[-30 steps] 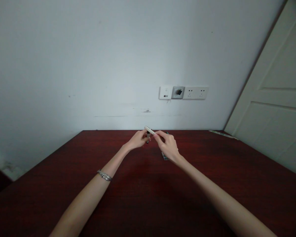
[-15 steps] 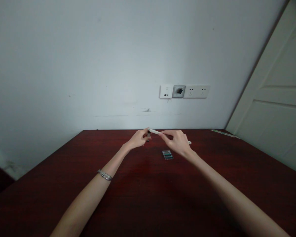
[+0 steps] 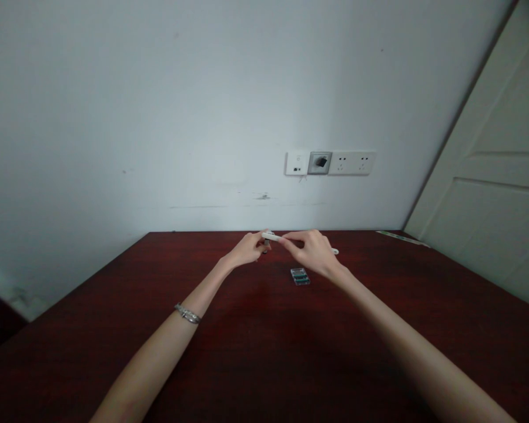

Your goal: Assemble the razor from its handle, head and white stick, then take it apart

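Note:
My left hand (image 3: 247, 249) is closed, pinching a small upright piece (image 3: 265, 242) with dark and pale parts. The fingers and a white tool hide most of that piece, so its kind is unclear. From the other side my right hand (image 3: 311, 251) grips a slim white handled tool (image 3: 271, 237), whose rounded tail end with a hole sticks out behind the palm. The tool's front end lies across the top of the piece in my left fingers; whether they touch is too small to tell. Below the hands, a small clear case (image 3: 300, 276) with dark greenish contents lies on the table.
The dark red wooden table (image 3: 255, 352) reaches the pale wall. Sockets (image 3: 350, 163) and a grey plate with a black plug (image 3: 320, 163) are on the wall. A thin patterned strip (image 3: 402, 238) lies at the back right, near a white panelled door (image 3: 494, 176).
My right hand has shifted slightly left, and the white tool's front end has come over the small piece, covering more of it. My left hand and the clear case stay put.

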The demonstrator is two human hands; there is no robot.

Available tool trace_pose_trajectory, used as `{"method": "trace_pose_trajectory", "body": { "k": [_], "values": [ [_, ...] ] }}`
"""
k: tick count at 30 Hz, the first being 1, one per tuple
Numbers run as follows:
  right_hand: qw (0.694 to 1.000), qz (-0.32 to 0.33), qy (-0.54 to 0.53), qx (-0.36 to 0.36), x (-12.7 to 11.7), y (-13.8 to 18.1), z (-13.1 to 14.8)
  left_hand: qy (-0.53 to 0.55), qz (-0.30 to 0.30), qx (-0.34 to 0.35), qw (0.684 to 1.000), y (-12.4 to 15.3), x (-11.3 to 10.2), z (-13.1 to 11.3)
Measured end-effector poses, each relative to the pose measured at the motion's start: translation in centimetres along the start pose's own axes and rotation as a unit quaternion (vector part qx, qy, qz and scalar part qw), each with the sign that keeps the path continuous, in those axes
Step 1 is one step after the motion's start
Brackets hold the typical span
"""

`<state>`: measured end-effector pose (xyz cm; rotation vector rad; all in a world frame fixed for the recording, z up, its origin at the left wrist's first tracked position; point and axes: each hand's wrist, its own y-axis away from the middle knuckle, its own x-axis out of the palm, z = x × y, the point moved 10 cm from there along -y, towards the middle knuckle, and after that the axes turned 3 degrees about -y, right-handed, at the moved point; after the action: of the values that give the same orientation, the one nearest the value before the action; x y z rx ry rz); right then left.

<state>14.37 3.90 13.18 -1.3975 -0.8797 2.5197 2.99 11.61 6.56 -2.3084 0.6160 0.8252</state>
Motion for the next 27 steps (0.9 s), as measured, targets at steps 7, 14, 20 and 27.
{"method": "trace_pose_trajectory", "body": {
  "k": [7,14,20,27],
  "values": [
    [0.998,0.002,0.023,0.062,-1.6,0.3,-4.8,0.011,-0.012,-0.009,1.0,-0.2,-0.6,0.3],
    [0.998,0.028,-0.049,0.026,-0.1,-0.4,-1.6,-0.037,0.005,-0.019,0.999,0.0,0.0,0.5],
    [0.997,0.044,-0.066,0.025,0.6,-0.6,-2.2,-0.048,0.0,-0.003,0.999,0.0,-0.3,-0.1],
    [0.986,0.027,-0.138,0.085,0.1,0.0,-7.3,0.045,-0.02,-0.037,0.998,-0.1,-1.0,1.3]
  ]
}}
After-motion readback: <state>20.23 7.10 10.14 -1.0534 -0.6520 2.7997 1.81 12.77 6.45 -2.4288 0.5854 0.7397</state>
